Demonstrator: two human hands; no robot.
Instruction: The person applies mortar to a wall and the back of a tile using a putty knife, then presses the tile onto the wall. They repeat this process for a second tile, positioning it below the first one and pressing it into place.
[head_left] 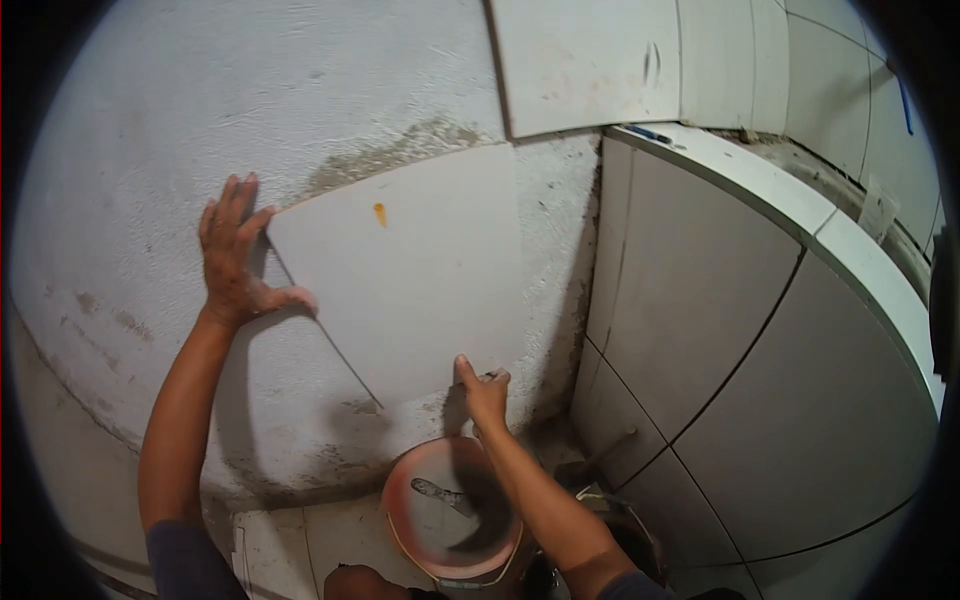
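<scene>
A large white wall tile (430, 280) stands tilted against the rough white wall (160, 180), with a small orange-yellow mark near its top. At its left edge, my left hand (235, 265) has its fingers spread upward, the index near the upper corner and the thumb touching lower down the edge. My right hand (484, 395) grips the lower edge, its thumb on the front face and the other fingers curled underneath, partly hidden. Below the right hand is a reddish bucket (396, 510), with a flat-bladed tool (437, 493) lying across the grey surface in it.
Another tile (590, 70) is on the wall above right. To the right is a tiled partition (700, 220) with a white ledge (760, 185), where a blue pen-like object (648, 133) lies. A dark container (620, 520) stands right of the bucket. My knee (360, 583) shows at the bottom.
</scene>
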